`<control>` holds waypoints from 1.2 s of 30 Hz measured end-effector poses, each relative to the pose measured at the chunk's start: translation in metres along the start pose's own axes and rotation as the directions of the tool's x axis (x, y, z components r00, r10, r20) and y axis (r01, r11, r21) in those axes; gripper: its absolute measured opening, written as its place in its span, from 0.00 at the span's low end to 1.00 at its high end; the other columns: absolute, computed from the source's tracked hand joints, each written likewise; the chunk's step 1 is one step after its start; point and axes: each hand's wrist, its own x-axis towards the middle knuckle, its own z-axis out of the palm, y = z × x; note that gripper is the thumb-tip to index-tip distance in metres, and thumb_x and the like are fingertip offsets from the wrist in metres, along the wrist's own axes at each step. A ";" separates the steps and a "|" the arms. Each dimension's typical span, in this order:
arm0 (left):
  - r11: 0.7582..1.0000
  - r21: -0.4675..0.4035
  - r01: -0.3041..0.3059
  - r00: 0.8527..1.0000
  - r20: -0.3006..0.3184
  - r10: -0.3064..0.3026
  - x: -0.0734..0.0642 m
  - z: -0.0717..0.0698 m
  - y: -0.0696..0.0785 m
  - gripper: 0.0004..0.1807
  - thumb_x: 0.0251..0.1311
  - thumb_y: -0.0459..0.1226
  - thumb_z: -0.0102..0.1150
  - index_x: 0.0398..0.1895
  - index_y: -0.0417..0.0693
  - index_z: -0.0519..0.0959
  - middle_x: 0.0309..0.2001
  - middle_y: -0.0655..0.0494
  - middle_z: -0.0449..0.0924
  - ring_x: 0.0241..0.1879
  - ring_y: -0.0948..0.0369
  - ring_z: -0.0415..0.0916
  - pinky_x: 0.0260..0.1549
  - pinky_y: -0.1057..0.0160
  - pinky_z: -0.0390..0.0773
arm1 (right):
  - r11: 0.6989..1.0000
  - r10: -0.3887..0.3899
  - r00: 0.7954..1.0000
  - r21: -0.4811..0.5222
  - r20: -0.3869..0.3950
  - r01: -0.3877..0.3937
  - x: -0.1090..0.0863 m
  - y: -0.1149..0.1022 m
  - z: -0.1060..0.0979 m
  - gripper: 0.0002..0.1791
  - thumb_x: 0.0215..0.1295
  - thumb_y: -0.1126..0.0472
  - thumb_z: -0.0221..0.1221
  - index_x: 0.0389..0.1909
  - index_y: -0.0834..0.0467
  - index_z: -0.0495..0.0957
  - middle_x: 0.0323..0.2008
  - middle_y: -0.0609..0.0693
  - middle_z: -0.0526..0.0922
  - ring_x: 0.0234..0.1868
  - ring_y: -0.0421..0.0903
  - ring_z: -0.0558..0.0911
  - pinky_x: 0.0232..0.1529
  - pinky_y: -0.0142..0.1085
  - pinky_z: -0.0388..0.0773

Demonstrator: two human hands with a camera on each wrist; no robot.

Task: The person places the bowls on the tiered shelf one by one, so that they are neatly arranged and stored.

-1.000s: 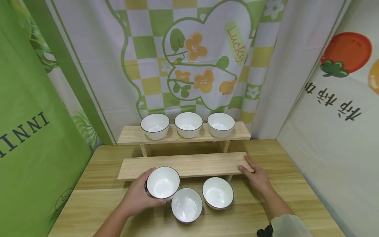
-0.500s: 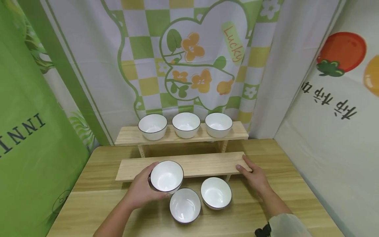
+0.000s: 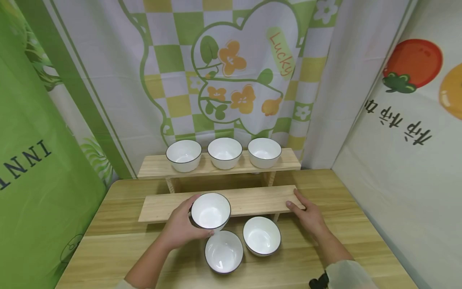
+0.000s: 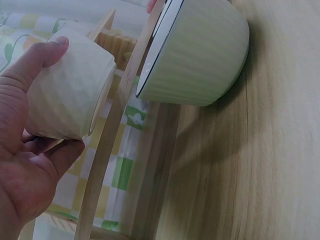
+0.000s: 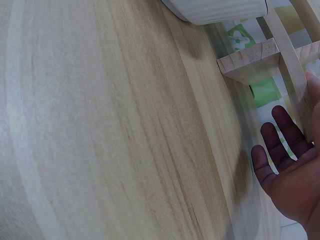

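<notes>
By the lower shelf's edge (image 3: 252, 214), the left hand (image 3: 183, 225) holds a bowl (image 3: 211, 211).

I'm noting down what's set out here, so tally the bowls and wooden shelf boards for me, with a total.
Bowls: 6, including one in the left hand
Wooden shelf boards: 2
Total: 8

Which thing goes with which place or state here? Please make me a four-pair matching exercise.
1. Left grip
2. Upper shelf
3. Right grip
4. "Lucky" label

A. Touching the right end of the lower shelf
B. Printed on the back curtain
C. Holding a bowl
D. Carrying three bowls

Pairs: 1-C, 2-D, 3-A, 4-B
</notes>
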 end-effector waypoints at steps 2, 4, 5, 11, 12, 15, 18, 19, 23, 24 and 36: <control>1.000 -0.002 -0.004 1.000 0.003 0.004 0.003 0.002 0.001 0.59 0.25 0.48 0.93 0.70 0.62 0.73 0.61 0.62 0.79 0.59 0.58 0.77 0.60 0.48 0.77 | 1.000 0.002 1.000 -0.003 -0.001 -0.002 0.000 0.001 -0.001 0.49 0.69 0.29 0.58 0.83 0.47 0.53 0.80 0.64 0.52 0.80 0.69 0.50 0.76 0.63 0.50; 1.000 -0.005 0.007 1.000 0.001 -0.007 0.006 0.004 0.002 0.59 0.24 0.50 0.93 0.70 0.60 0.73 0.62 0.62 0.79 0.60 0.58 0.77 0.61 0.47 0.76 | 1.000 0.003 1.000 -0.002 -0.001 -0.003 0.000 0.001 -0.001 0.49 0.69 0.29 0.58 0.83 0.46 0.53 0.80 0.64 0.52 0.80 0.69 0.50 0.77 0.63 0.49; 1.000 -0.002 0.014 1.000 0.001 -0.014 0.007 0.005 0.002 0.60 0.24 0.50 0.93 0.71 0.58 0.73 0.62 0.61 0.78 0.61 0.57 0.77 0.61 0.47 0.75 | 1.000 0.002 1.000 -0.005 -0.001 -0.002 0.000 0.001 -0.001 0.49 0.69 0.29 0.58 0.83 0.46 0.53 0.81 0.64 0.51 0.80 0.69 0.50 0.77 0.63 0.49; 0.999 0.018 0.047 0.999 -0.004 -0.047 0.011 0.012 0.001 0.68 0.25 0.55 0.91 0.76 0.46 0.67 0.69 0.51 0.74 0.67 0.51 0.72 0.67 0.44 0.70 | 1.000 0.001 1.000 -0.013 -0.006 -0.001 -0.002 -0.001 -0.001 0.49 0.69 0.30 0.58 0.83 0.47 0.54 0.80 0.63 0.52 0.80 0.69 0.50 0.76 0.63 0.49; 0.999 0.012 0.048 0.999 -0.002 -0.048 0.012 0.014 0.002 0.68 0.25 0.55 0.91 0.76 0.45 0.67 0.70 0.50 0.73 0.68 0.50 0.71 0.67 0.44 0.69 | 1.000 0.002 1.000 -0.014 -0.007 -0.002 -0.002 -0.001 -0.001 0.48 0.69 0.30 0.58 0.83 0.47 0.54 0.80 0.63 0.52 0.80 0.69 0.50 0.76 0.63 0.49; 0.999 0.003 0.043 0.999 -0.001 -0.043 0.016 0.018 0.004 0.69 0.25 0.56 0.91 0.77 0.44 0.66 0.71 0.49 0.72 0.69 0.49 0.70 0.68 0.43 0.68 | 1.000 0.002 1.000 -0.023 -0.013 -0.002 -0.002 -0.001 -0.002 0.48 0.70 0.30 0.57 0.83 0.46 0.54 0.80 0.63 0.52 0.80 0.69 0.50 0.77 0.63 0.49; 1.000 -0.008 0.029 1.000 0.003 -0.029 0.021 0.023 0.005 0.69 0.26 0.55 0.91 0.77 0.44 0.66 0.71 0.48 0.72 0.69 0.49 0.70 0.68 0.44 0.68 | 0.999 0.003 1.000 -0.033 -0.013 -0.003 0.000 0.001 -0.002 0.48 0.70 0.29 0.57 0.83 0.46 0.53 0.81 0.63 0.52 0.80 0.68 0.50 0.77 0.63 0.48; 1.000 -0.006 0.025 1.000 0.004 -0.025 0.022 0.024 0.005 0.69 0.27 0.55 0.91 0.77 0.44 0.66 0.70 0.49 0.72 0.69 0.50 0.71 0.68 0.44 0.69 | 0.999 0.004 1.000 -0.035 -0.015 -0.005 0.000 0.001 -0.002 0.48 0.70 0.29 0.57 0.83 0.45 0.54 0.80 0.63 0.52 0.80 0.68 0.51 0.77 0.63 0.49; 1.000 -0.013 0.019 1.000 0.006 -0.019 0.028 0.030 0.006 0.68 0.27 0.54 0.91 0.77 0.44 0.66 0.69 0.49 0.74 0.66 0.51 0.73 0.66 0.46 0.72 | 0.999 -0.001 1.000 -0.037 -0.015 0.001 0.002 0.003 -0.002 0.48 0.69 0.29 0.57 0.83 0.46 0.54 0.80 0.63 0.52 0.79 0.68 0.51 0.77 0.62 0.49; 1.000 -0.013 0.019 1.000 0.005 -0.019 0.029 0.031 0.006 0.68 0.27 0.54 0.91 0.77 0.45 0.66 0.68 0.49 0.74 0.66 0.51 0.73 0.65 0.45 0.73 | 0.999 -0.002 1.000 -0.034 -0.016 0.002 0.002 0.004 -0.002 0.48 0.69 0.29 0.57 0.83 0.46 0.54 0.80 0.64 0.53 0.79 0.68 0.52 0.77 0.62 0.50; 0.999 -0.013 0.035 0.999 0.015 -0.035 0.040 0.045 0.012 0.67 0.28 0.54 0.91 0.77 0.48 0.66 0.67 0.48 0.74 0.66 0.50 0.73 0.67 0.44 0.70 | 1.000 0.006 1.000 0.012 -0.023 -0.006 0.000 0.000 0.000 0.48 0.69 0.31 0.60 0.82 0.47 0.56 0.79 0.65 0.55 0.79 0.67 0.53 0.77 0.60 0.50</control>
